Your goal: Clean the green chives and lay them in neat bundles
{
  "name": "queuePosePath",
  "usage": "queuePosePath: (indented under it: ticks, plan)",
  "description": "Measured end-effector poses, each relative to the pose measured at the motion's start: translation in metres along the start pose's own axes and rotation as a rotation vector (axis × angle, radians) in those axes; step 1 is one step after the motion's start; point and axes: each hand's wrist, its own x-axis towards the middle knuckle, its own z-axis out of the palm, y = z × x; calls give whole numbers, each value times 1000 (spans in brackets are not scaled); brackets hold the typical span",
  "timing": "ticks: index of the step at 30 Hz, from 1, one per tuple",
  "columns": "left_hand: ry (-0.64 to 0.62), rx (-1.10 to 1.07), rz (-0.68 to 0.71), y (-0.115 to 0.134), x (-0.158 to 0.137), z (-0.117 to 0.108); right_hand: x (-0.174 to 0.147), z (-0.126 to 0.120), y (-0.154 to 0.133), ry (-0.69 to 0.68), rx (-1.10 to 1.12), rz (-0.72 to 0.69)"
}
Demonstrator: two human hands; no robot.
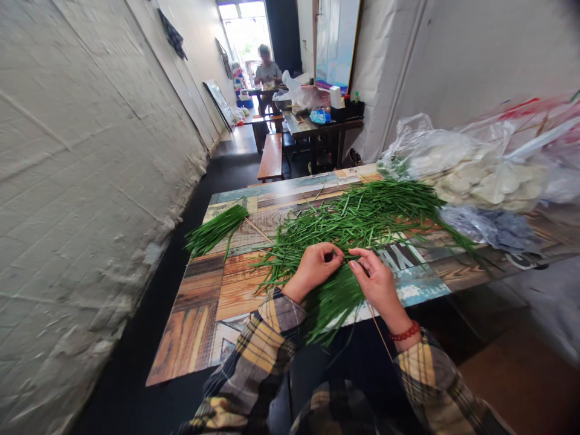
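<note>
Long green garlic chives hang in a fan-shaped bunch below my hands, over the near edge of the table. A thin bamboo skewer slants down from my right hand, whose fingertips are closed on it near the top of the bunch. My left hand is closed in a pinch just beside, apparently at the chive ends; the exact spot is partly hidden by the fingers. Loose chives lie in a wide heap beyond both hands. To the left rests a neat bunch on a skewer, its stick pointing right.
The wood-patterned table carries everything. Clear plastic bags with pale contents crowd its right end, beside a grey-blue crumpled bag. A bench and a cluttered table stand beyond. Another person sits far back. A white wall runs left.
</note>
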Motion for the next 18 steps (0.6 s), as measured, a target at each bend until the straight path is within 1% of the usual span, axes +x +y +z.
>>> queuePosePath:
  ticks: [18]
  plan:
    - [-19,19,25,0,0,0,0,2,4,-14,30,11]
